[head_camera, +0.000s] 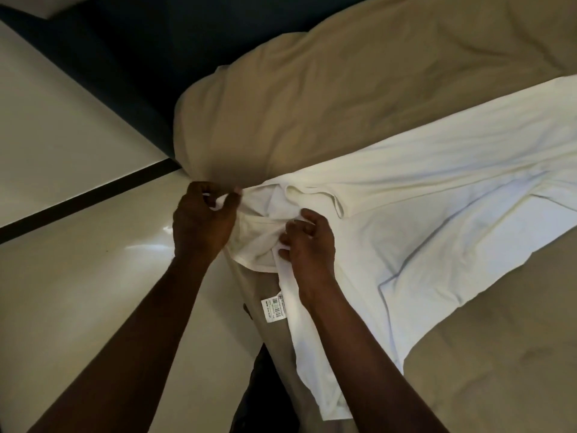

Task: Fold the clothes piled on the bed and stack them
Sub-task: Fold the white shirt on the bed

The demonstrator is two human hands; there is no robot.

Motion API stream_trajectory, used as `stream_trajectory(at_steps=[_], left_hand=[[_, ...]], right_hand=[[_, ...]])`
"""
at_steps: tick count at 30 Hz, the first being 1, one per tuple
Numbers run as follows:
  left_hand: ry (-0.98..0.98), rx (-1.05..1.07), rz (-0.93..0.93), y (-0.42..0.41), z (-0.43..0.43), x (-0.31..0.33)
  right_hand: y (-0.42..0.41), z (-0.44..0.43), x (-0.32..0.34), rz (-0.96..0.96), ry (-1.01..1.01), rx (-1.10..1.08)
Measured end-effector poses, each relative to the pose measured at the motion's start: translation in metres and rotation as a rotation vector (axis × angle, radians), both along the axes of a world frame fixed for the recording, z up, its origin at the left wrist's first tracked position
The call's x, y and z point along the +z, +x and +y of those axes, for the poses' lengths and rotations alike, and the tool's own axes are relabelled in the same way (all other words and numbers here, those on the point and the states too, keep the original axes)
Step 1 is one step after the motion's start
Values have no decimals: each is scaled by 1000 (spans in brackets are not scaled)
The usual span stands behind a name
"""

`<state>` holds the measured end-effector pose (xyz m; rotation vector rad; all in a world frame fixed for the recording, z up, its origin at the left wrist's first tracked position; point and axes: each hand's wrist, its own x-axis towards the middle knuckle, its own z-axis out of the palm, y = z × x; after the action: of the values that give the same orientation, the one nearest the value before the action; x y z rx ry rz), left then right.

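A white garment (437, 198) lies spread across the beige bed (499, 354), running from the bed's near corner up to the right edge of the view. Its near end is bunched at the corner, and a strip with a white barcode label (274, 309) hangs down the bed's side. My left hand (203, 221) pinches a fold of the white fabric at the bunched end. My right hand (307, 245) grips the cloth just to the right, fingers curled into it.
A beige pillow (312, 104) lies behind the garment, at the bed's far side. Glossy pale floor tiles (78, 276) with a dark joint line fill the left. A dark wall or panel (140, 42) rises at the top left.
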<state>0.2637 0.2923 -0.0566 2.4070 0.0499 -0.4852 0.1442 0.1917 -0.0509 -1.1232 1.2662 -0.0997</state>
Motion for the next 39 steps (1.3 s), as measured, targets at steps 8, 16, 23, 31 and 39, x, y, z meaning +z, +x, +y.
stream_trajectory(at_steps=[8,16,23,31,39], left_hand=[[142,-485,-256,-33,20,-5],[163,-274,-161,30,50,-2],[28,-340,158,18,34,-7],[-49,-472,225,37,50,-17],[79,-708,-435,29,74,8]], right_hand=[[35,-16,7,60,-87,357],[12,-46,-16,213,-845,549],[2,-91,-39,465,-1138,730],[-1,-111,-35,214,-1038,300],[-30,-116,-26,258,-1208,445]])
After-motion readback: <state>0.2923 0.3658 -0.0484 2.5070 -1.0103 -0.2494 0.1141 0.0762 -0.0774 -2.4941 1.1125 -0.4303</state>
